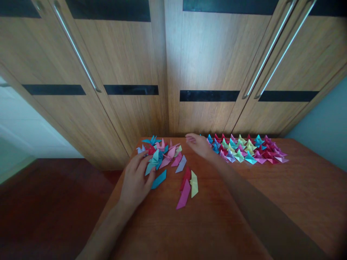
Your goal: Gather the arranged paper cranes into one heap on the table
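Teal paper, a folded piece (154, 161), sits under the fingertips of the left hand (136, 179) at the near edge of a loose pile (162, 150) of folded papers in pink, blue, red and lilac. That hand lies palm down on the table (271, 202), fingers loosely spread, their tips touching the teal piece; whether they pinch it I cannot tell. Just beside the hand, on its right, lies a flat blue strip (158, 179). A little further right, a red strip (185, 177), a yellow strip (194, 183) and a pink strip (183, 196) lie together, overlapping at their edges. A lilac strip (181, 163) rests between them and the pile.

Across the table the right hand (197, 144) reaches forward with its fingers held out and slightly curled, holding nothing that I can see. It hovers between the pile and neat rows (245, 150) of finished folded shapes in blue, red, green, yellow and pink, set out near the far edge on the right.

Behind the table stand wooden wardrobe doors (211, 65) with black bands and long metal handles (76, 47). Dark red floor (48, 202) shows at the left, and a pale green wall (325, 122) at the right.
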The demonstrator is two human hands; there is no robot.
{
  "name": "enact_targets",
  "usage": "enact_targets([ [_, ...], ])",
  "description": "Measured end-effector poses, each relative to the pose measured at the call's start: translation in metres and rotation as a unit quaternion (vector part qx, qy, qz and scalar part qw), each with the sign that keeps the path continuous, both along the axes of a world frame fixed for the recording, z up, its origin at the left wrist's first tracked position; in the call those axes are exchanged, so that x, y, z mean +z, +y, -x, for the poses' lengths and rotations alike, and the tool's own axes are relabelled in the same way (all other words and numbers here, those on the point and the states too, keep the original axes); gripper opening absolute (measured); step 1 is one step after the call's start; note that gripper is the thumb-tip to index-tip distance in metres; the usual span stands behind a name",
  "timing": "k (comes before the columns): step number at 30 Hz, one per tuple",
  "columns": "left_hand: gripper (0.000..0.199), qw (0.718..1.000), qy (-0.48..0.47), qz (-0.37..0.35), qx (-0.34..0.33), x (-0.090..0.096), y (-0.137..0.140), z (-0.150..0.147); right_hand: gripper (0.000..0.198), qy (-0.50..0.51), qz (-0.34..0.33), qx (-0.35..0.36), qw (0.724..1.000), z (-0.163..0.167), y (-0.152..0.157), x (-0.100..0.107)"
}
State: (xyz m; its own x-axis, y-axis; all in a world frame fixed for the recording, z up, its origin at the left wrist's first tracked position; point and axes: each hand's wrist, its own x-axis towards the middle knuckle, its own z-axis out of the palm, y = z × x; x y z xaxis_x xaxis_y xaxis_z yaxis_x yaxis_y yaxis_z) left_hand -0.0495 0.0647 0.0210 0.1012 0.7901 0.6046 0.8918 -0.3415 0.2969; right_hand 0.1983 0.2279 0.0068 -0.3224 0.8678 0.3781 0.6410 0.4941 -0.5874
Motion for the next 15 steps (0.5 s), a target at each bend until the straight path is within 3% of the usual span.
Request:
enact_targets([
  [5, 0.041, 0.994, 0.008, 0.045, -0.101, 0.007, 0.023, -0.06, 0.037, -0.037, -0.034, -0.107, 0.993, -0.106, 0.009, -0.004],
  [8, 0.047, 0.987, 0.006, 0.067, -0.148, 0.0, 0.055, -0.1, 0.046, -0.161, -0.035, -0.204, 0.965, -0.154, 0.012, -0.016],
  [11, 0.059, 0.979, -0.007, 0.1, -0.178, -0.013, 0.092, -0.137, 0.056, -0.226, 0.008, -0.257, 0.94, -0.18, 0.011, -0.033],
  [15, 0.084, 0.966, 0.0, 0.174, -0.193, -0.027, 0.137, -0.171, 0.058, -0.235, 0.019, -0.235, 0.943, -0.185, 0.003, -0.053],
])
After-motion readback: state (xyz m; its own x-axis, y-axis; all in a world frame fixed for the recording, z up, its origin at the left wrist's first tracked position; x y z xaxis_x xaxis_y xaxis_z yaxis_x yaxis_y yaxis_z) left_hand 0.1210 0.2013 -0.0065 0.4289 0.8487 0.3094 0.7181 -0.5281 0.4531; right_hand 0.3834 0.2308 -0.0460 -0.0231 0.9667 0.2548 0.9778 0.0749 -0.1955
